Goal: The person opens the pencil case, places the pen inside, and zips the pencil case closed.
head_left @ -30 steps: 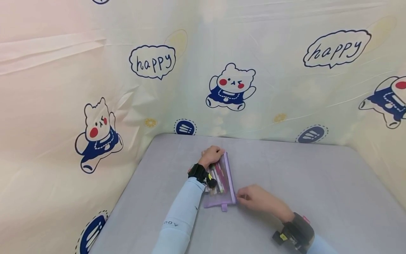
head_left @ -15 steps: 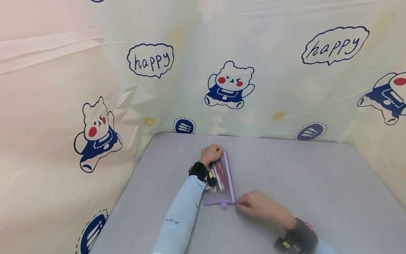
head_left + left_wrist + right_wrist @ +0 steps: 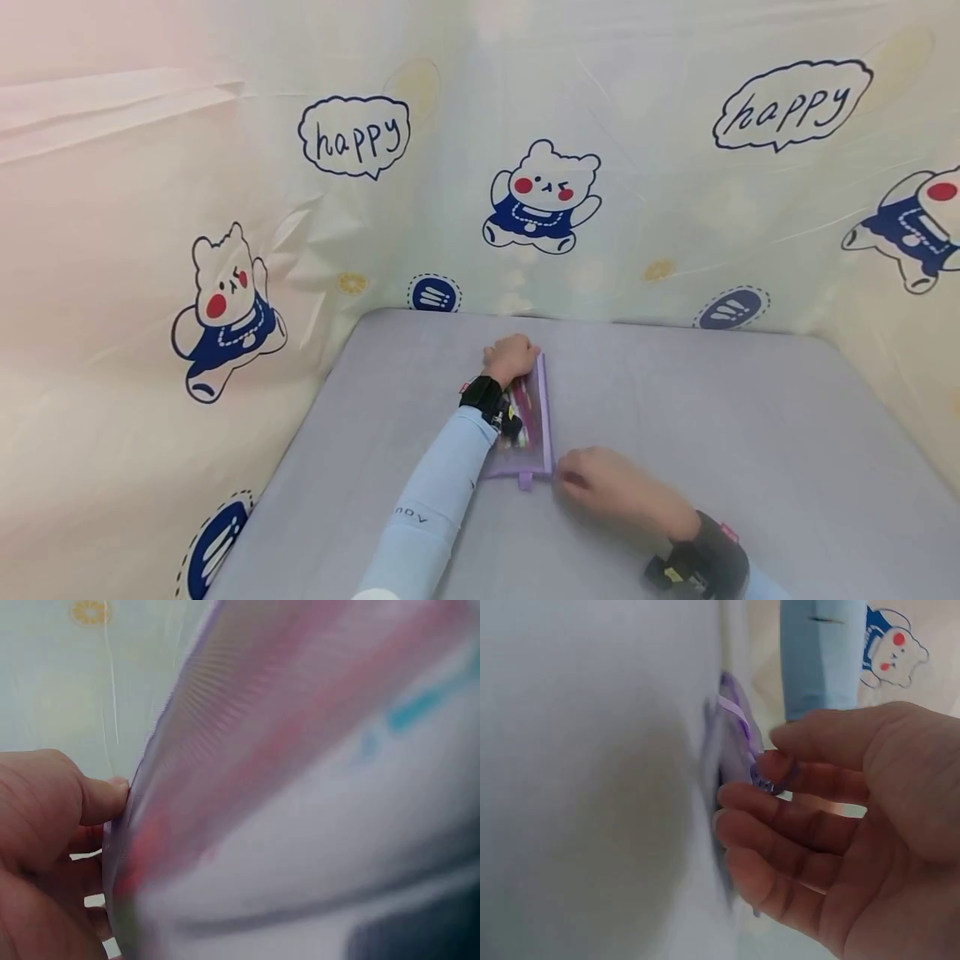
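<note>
A purple mesh zipper pouch (image 3: 513, 464) lies on the table, with several pens (image 3: 525, 421) visible through it. My left hand (image 3: 510, 357) pinches its far end. In the left wrist view, the thumb (image 3: 105, 801) presses one side of the pouch (image 3: 225, 772) and the fingers lie behind. At the near corner of the purple zipper (image 3: 545, 417), my right hand (image 3: 611, 483) holds the small zipper pull (image 3: 762, 780) between thumb and curled index finger, partly hidden by the fingertips. A purple fabric tab (image 3: 525, 481) sticks out of the pouch's near edge.
The grey table (image 3: 712, 417) reaches back to a pale curtain (image 3: 660, 183) printed with bears and "happy" bubbles. Curtain also hangs along the left and right sides. My left sleeve (image 3: 420, 517) crosses the table's near left part.
My left hand has shifted slightly right and away from me, and the pouch's zipper edge stands a little steeper. The right hand stays near the zipper's near corner, a bit lower than before.
</note>
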`<action>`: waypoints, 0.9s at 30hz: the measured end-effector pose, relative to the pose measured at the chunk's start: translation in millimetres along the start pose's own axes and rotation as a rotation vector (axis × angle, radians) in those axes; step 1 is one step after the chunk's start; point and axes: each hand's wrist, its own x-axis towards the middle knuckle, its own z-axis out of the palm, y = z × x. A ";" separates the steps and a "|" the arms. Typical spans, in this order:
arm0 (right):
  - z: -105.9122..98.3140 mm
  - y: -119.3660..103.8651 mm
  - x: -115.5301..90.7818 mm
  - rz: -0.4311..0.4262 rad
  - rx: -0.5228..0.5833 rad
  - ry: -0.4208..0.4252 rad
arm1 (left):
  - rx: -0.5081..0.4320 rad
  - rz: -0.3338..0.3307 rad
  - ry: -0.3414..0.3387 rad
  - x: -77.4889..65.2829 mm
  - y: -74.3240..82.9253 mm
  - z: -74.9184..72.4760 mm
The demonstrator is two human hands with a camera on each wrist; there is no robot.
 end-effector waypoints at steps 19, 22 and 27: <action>-31.3 41.5 1.6 0.166 -0.021 0.024 | -0.050 0.217 -0.103 -20.6 13.7 -12.6; -39.3 37.9 -0.1 0.238 -0.098 0.064 | 0.058 0.252 -0.123 -35.8 21.8 -29.0; -72.7 20.5 0.4 0.259 -0.231 0.201 | 0.202 0.278 -0.040 -68.4 35.8 -82.9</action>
